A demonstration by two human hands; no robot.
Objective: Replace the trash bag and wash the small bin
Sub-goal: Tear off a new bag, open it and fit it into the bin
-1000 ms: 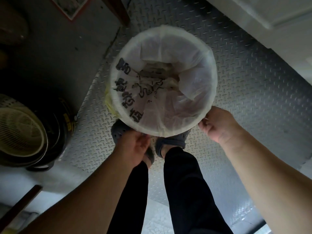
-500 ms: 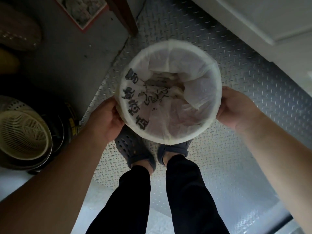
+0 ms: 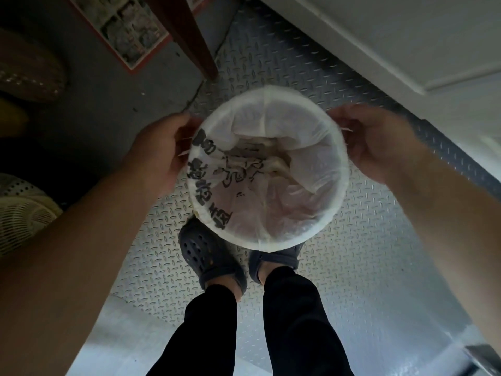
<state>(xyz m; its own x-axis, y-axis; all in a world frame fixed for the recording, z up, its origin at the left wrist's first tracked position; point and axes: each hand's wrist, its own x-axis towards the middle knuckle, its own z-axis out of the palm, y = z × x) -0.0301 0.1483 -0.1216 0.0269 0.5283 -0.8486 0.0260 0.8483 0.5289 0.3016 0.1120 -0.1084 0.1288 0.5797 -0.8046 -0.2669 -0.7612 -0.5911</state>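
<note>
- Your left hand (image 3: pixel 160 156) sits at the left side of the bin (image 3: pixel 267 169), fingers curled against the rim where the bag (image 3: pixel 303 147) folds over; whether they pinch the film I cannot tell.
- Your right hand (image 3: pixel 379 142) is at the upper right of the rim, fingers curled round the bag's edge, a bit of film showing at the fingertips.
- The bin is in the centre of the frame, mouth up toward you, between both hands and above your shoes (image 3: pixel 211 256).
- The bag lines it, white and see-through, stretched over the whole rim, with dark printed characters down its left inner side and crumpled folds in the bottom.
- Below it is checker-plate floor (image 3: pixel 339 267), running from the upper middle to the lower right.
- A brown wooden leg (image 3: pixel 189 33) comes down at the top, just left of the plate's edge.
- A red-edged printed sheet (image 3: pixel 127 31) lies at upper left on the grey floor.
- A pale perforated basket (image 3: pixel 21 213) shows at the left edge.
- A white panel (image 3: pixel 406 36) fills the upper right.
- Your dark trousers (image 3: pixel 292 321) run off the bottom edge.
</note>
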